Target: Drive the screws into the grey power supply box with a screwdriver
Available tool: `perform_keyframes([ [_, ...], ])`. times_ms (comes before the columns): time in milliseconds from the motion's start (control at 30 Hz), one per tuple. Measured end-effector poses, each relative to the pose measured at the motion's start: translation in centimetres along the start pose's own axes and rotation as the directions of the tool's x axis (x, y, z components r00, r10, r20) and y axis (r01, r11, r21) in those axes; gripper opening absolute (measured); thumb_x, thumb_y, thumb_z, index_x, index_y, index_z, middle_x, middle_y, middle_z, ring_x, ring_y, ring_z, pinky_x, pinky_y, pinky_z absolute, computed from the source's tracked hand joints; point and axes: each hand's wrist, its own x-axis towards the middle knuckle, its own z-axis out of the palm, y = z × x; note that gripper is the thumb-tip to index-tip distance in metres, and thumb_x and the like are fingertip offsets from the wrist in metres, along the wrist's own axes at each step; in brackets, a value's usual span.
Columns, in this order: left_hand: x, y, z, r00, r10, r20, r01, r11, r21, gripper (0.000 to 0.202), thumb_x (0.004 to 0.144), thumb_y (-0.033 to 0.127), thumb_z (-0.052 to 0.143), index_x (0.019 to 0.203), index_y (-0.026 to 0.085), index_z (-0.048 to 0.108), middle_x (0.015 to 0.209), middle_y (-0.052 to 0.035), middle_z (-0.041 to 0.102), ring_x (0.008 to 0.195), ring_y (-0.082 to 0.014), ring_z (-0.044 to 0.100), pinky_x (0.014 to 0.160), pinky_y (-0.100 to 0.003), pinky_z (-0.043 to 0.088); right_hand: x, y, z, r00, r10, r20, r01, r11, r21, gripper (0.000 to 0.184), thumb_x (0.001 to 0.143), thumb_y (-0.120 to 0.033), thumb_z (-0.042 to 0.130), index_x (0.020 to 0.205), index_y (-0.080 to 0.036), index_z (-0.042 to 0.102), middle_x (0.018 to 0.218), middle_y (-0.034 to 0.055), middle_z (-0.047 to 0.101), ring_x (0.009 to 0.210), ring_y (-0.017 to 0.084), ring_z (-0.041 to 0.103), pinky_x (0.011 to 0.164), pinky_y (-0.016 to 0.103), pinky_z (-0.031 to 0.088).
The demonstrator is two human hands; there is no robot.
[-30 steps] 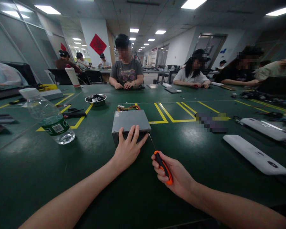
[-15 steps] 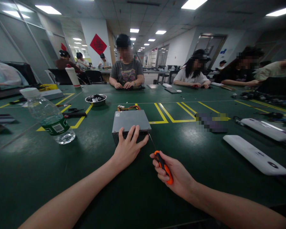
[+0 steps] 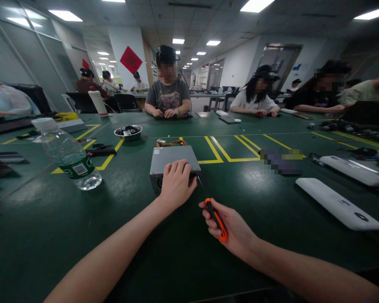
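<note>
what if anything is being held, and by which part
The right hand holds a screwdriver by its handle. The left hand lies over the near top edge of a grey box; whether it grips is unclear.

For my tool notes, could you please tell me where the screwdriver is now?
In the head view, the orange screwdriver is in the right hand, just right of centre, its tip by the near right corner of the grey box.

Left hand (image 3: pixel 177 185) on grey box (image 3: pixel 173 154), right hand (image 3: pixel 235 227) holding orange-black screwdriver (image 3: pixel 215 216), green table (image 3: pixel 164 261)
</note>
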Motion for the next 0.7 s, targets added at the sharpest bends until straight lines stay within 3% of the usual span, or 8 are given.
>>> perform_keyframes([
  [167,0.1,0.3,0.4,1.000,-0.022,-0.006,0.022,0.999,0.023,0.019,0.081,0.030,0.049,0.095,0.018,0.052,0.106,-0.0070,0.057,0.102,-0.0242,0.047,0.087,-0.040,0.032,0.0,-0.1,0.2,0.999,-0.039,-0.020,0.039,0.999,0.002,0.016,0.083,-0.025,0.050,0.072,-0.014,0.053,0.064,0.0003,0.050,0.042,0.003,0.036,0.032,0.012,0.024],
  [467,0.3,0.7,0.2,0.998,-0.056,-0.013,0.057,0.997,0.043,0.015,0.081,0.028,0.049,0.091,0.018,0.052,0.094,-0.0065,0.059,0.099,-0.0252,0.048,0.086,-0.043,0.030,-0.5,-0.2,0.3,1.000,-0.005,0.000,0.005,1.000,0.005,0.024,0.085,-0.032,0.044,0.072,-0.013,0.052,0.061,-0.0007,0.048,0.040,0.003,0.037,0.033,0.013,0.025],
  [700,-0.3,-0.2,0.2,1.000,0.016,0.013,-0.017,1.000,0.014,0.023,0.085,0.029,0.043,0.103,0.018,0.052,0.113,-0.0080,0.057,0.107,-0.0245,0.046,0.090,-0.042,0.031,-0.8,1.0,0.3,0.998,-0.052,0.039,0.055,0.996,-0.069,0.026,0.084,-0.035,0.043,0.072,-0.014,0.052,0.060,-0.0014,0.049,0.039,0.003,0.038,0.035,0.015,0.024],
])
